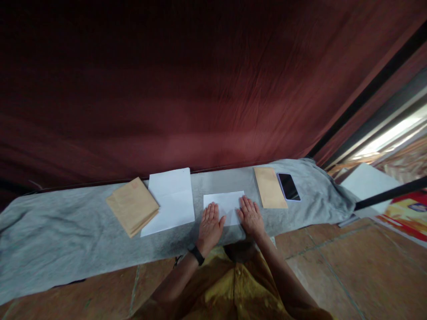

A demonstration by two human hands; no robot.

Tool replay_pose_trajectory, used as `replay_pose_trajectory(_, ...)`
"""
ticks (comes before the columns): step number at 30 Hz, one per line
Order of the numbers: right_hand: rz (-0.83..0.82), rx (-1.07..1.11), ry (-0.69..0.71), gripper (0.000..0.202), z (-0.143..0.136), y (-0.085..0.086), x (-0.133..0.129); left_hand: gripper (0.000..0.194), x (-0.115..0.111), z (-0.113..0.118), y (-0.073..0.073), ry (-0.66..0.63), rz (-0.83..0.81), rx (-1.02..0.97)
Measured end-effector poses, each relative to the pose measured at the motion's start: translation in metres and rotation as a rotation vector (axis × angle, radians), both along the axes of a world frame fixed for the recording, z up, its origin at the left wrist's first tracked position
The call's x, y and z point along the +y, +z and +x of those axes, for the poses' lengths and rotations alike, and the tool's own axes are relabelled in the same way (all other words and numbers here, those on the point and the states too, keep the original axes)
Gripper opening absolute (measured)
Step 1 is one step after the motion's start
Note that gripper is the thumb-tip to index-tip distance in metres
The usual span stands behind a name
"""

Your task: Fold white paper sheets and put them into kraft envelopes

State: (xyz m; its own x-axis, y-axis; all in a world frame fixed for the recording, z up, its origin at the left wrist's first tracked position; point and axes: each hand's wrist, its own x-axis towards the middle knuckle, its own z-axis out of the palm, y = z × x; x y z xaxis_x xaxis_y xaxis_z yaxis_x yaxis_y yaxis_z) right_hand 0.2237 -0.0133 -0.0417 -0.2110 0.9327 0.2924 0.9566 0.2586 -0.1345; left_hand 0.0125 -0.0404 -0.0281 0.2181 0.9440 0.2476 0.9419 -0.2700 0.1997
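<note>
A small white sheet of paper [228, 205], which looks folded, lies flat in front of me. My left hand [211, 226] rests palm down on its left part, fingers stretched out. On its right edge lies my right hand [251, 216], also flat with the fingers extended. Left of my hands is a larger stack of white paper [173, 200]. A pile of brown envelopes [132, 206] overlaps that stack's left side. Just right of my right hand, a single brown envelope [271, 189] lies on the cloth.
A grey cloth [83, 235] covers the long, narrow surface. A phone [289, 186] lies right of the single envelope. Behind hangs a dark red curtain [200, 111]. At the right are dark metal bars [393, 193] and a white box [367, 184]. Tiled floor [340, 266] shows in front.
</note>
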Motion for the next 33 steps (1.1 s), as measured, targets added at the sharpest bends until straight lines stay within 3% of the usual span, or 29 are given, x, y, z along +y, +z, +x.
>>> replay_pose_trajectory(5, -0.007, -0.001, -0.011, 0.055, -0.001, 0.003, -0.001, 0.062, 0.025, 0.038, -0.006, -0.199, 0.012, -0.049)
replay_pose_trajectory(8, -0.010, -0.006, -0.002, 0.055, 0.000, 0.003, -0.001, 0.061, 0.038, 0.048, -0.009, -0.228, 0.003, -0.033)
replay_pose_trajectory(16, 0.004, 0.008, -0.002, 0.055, -0.001, 0.002, -0.001, 0.062, 0.066, 0.025, -0.007, -0.094, 0.009, -0.048)
replay_pose_trajectory(25, -0.022, 0.026, -0.004, 0.055, -0.001, 0.002, -0.001, 0.063, 0.039, -0.012, -0.008, 0.126, 0.041, -0.036)
replay_pose_trajectory(33, 0.005, 0.071, -0.056, 0.057, -0.020, 0.003, 0.003, 0.061, 0.024, -0.016, -0.008, 0.112, 0.082, -0.053)
